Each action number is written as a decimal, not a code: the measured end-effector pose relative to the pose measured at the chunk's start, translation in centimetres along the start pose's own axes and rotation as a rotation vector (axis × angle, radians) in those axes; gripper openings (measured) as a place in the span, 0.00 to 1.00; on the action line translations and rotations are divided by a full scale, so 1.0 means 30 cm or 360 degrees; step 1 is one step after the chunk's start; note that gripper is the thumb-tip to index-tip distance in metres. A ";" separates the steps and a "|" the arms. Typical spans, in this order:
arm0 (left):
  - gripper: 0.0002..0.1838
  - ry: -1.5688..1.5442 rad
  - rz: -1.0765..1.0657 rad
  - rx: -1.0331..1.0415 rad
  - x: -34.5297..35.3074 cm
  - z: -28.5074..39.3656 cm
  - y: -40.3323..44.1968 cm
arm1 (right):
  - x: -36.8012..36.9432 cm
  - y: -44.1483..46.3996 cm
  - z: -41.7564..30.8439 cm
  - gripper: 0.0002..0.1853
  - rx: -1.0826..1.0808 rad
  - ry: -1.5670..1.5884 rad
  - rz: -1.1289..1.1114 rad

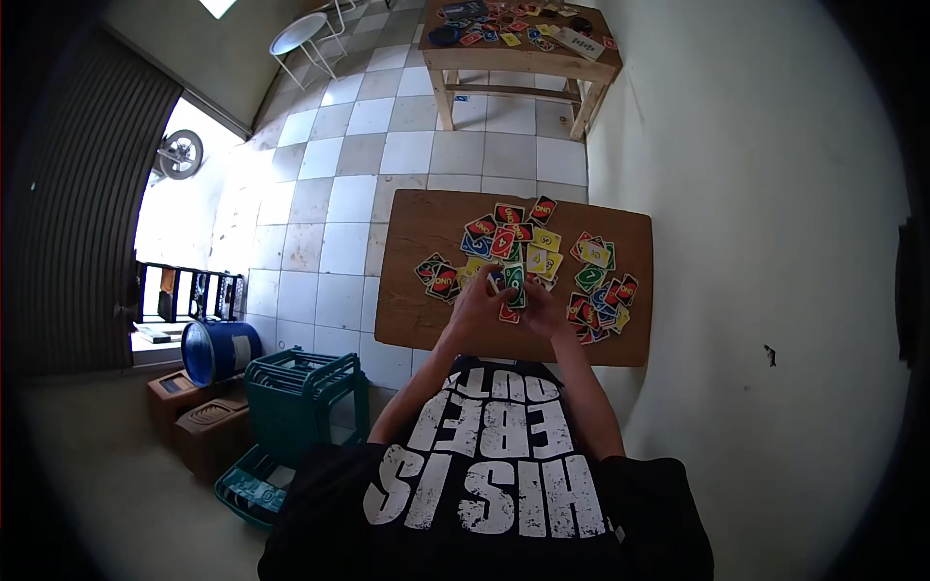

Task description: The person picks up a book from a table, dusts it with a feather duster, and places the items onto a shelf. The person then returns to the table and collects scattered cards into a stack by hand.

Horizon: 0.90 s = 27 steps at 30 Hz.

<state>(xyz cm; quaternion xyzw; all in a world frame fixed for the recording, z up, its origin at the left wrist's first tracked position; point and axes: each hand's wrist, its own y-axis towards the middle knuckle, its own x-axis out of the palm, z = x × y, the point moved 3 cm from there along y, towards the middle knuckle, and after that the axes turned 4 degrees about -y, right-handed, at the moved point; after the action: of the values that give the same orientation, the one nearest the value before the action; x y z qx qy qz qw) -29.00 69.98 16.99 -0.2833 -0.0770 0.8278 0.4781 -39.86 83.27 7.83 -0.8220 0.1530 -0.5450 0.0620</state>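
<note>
Both my hands meet over the near middle of a brown wooden table (407, 261). Between them is a green card (515, 284), face up. My left hand (478, 305) is closed on cards at their left side, with a blue one partly showing beneath the fingers. From the right, my right hand (542, 308) grips the green card's edge. Loose red, yellow, blue and black cards (509, 215) lie just beyond my hands. Another scattered group of cards (589, 280) is to the right, and a small group (443, 282) lies to the left.
A second wooden table (523, 66) with more cards and small items stands at the top. Stacked green plastic chairs (300, 397) and a blue drum (221, 351) are at the lower left. A white wall (756, 242) runs along the right side.
</note>
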 end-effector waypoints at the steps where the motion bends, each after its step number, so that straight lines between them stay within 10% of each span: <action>1: 0.37 0.0187 -0.0007 0.0005 -0.029 0.026 -0.012 | -0.003 -0.003 0.014 0.17 -0.0023 -0.0014 0.0042; 4: 0.42 0.0293 0.0164 0.0900 -0.070 0.032 -0.012 | 0.030 0.001 0.036 0.17 -0.0095 -0.0051 0.0201; 13: 0.54 0.0487 -0.0448 0.0965 -0.075 -0.030 0.037 | 0.111 -0.042 0.126 0.14 -0.0208 -0.0053 0.0562; 27: 0.51 0.0387 -0.0369 0.1010 -0.080 -0.014 0.008 | 0.107 -0.036 0.136 0.16 -0.0207 -0.0022 0.0555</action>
<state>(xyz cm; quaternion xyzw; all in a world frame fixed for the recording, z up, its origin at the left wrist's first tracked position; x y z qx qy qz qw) -28.05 67.78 17.50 -0.2065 0.2097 0.7110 0.6387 -34.78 82.99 9.32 -0.7891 0.3277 -0.5092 0.1035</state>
